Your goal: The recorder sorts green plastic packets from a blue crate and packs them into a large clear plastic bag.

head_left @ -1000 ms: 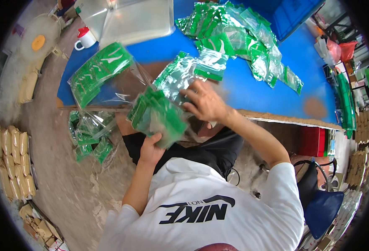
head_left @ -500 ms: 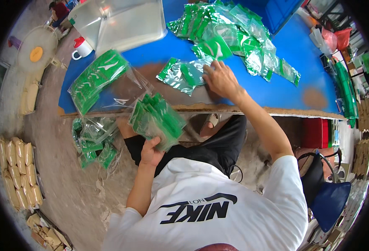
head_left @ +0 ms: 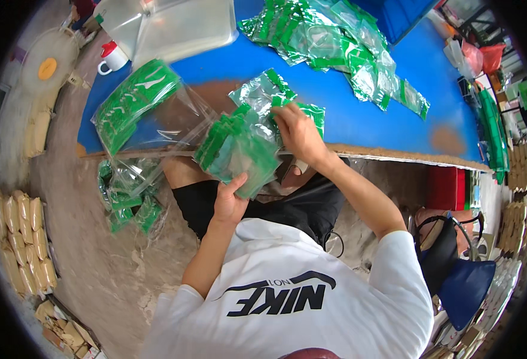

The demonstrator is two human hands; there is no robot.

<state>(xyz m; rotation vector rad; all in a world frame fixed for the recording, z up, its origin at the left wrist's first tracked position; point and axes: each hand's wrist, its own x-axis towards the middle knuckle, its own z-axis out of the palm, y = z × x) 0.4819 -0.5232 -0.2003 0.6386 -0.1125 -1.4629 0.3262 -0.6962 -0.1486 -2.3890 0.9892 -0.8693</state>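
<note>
My left hand [head_left: 232, 200] is closed on the lower end of a fanned stack of green and clear plastic packets [head_left: 239, 152], held at the table's near edge. Just right of that stack, my right hand [head_left: 301, 133] has its fingers bent together on a green-edged clear packet [head_left: 266, 90]; part of the packet is hidden by the fingers. Another green packet [head_left: 316, 116] shows behind this hand. On the left of the table rests a large clear bag [head_left: 135, 105] with green packets in it, its loose film reaching toward the stack.
A heap of similar packets [head_left: 329, 45] covers the back of the blue table [head_left: 413, 137]. Beyond the bag stand a red-lidded white mug [head_left: 114, 58] and a translucent tray [head_left: 185, 36]. More bagged green packets [head_left: 132, 197] hang or lie below the table edge at left.
My right hand has come left and nearer to the stack, and packets have shifted with it. My left hand has raised the stack slightly to the right.
</note>
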